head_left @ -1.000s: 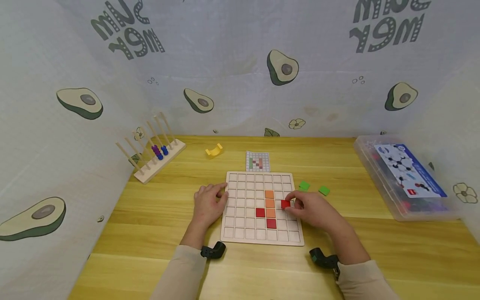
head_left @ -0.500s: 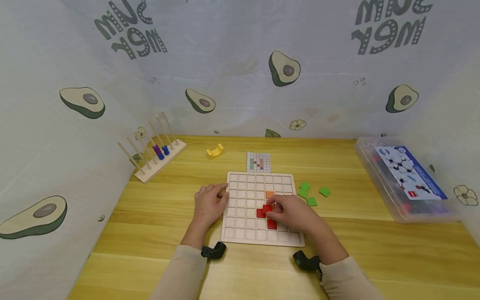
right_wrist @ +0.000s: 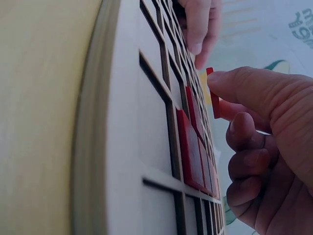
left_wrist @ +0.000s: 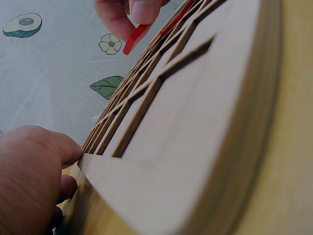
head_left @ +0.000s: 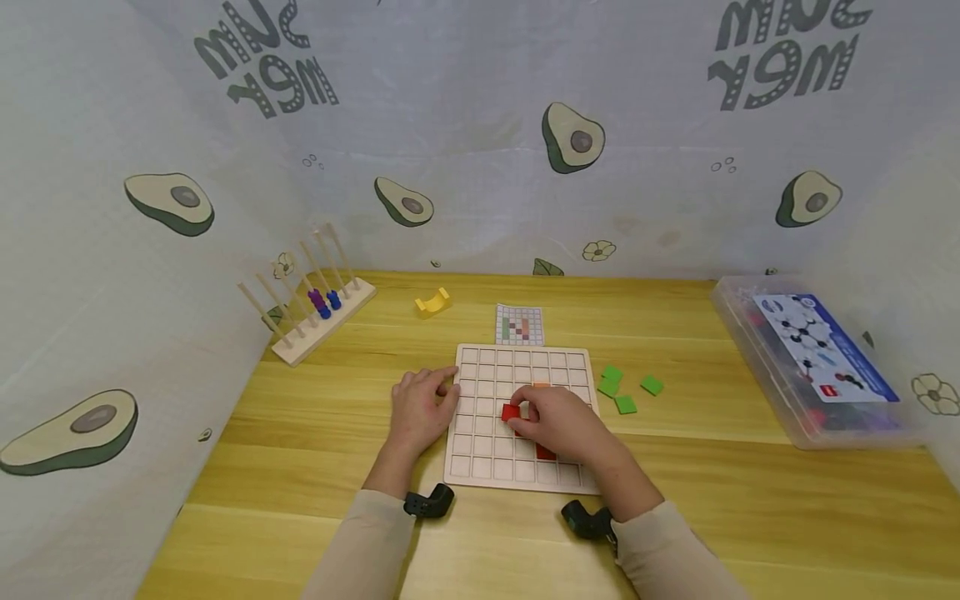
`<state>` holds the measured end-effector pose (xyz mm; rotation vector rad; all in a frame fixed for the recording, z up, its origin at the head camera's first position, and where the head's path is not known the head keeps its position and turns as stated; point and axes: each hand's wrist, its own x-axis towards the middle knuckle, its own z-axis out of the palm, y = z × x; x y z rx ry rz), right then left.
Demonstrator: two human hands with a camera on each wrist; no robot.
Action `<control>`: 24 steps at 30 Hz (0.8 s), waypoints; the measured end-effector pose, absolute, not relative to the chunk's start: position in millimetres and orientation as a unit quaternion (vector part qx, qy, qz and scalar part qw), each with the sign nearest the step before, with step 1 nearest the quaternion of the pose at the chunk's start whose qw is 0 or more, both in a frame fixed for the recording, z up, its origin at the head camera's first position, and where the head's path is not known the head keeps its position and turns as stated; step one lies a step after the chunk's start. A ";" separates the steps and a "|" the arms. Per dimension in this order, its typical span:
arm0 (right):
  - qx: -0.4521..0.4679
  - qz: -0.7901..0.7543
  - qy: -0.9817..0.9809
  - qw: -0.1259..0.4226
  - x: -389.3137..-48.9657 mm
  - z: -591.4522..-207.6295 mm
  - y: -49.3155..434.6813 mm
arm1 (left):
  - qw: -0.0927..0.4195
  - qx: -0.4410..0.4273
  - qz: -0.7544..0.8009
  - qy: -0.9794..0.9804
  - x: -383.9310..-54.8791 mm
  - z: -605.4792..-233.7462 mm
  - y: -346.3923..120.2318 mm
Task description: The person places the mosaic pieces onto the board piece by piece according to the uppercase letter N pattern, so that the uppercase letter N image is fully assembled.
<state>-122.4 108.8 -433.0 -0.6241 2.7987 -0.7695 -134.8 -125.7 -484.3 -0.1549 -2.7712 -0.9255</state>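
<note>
My right hand (head_left: 562, 423) pinches a red square tile (head_left: 510, 412) between thumb and fingertips. In the right wrist view the pinched tile (right_wrist: 213, 95) stands on edge, clear of the wooden grid board (head_left: 462, 446). Two more red tiles lie in the board's cells, the nearer red tile (right_wrist: 188, 147) showing well there. An orange tile (head_left: 542, 385) peeks out above my right hand, which covers others. My left hand (head_left: 422, 408) rests on the table with relaxed fingers, its fingertips touching the board's left edge. Behind the board lies a printed pattern card (head_left: 519, 325).
Several green tiles (head_left: 626, 404) lie right of the board. A peg abacus (head_left: 322, 325) with purple and blue beads stands back left, beside a yellow curved piece (head_left: 432, 305). At the far right sits a clear plastic box (head_left: 806, 400) with a printed sheet.
My right hand has carried the red tile leftward from the board's right side, past the orange column. More green tiles show where the hand was. My left hand has stayed put.
</note>
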 end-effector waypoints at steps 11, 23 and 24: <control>-0.178 -0.238 0.951 0.084 -127.6 -433.8 97.2 | 0.107 -0.051 -0.315 -0.942 -134.5 -484.3 -125.4; -0.170 -0.226 0.954 0.096 -130.9 -436.2 94.2 | 0.110 -0.052 -0.311 -0.943 -135.6 -486.2 -125.3; -0.170 -0.226 0.954 0.096 -131.1 -436.7 94.1 | 0.111 -0.052 -0.311 -0.943 -135.6 -486.2 -125.4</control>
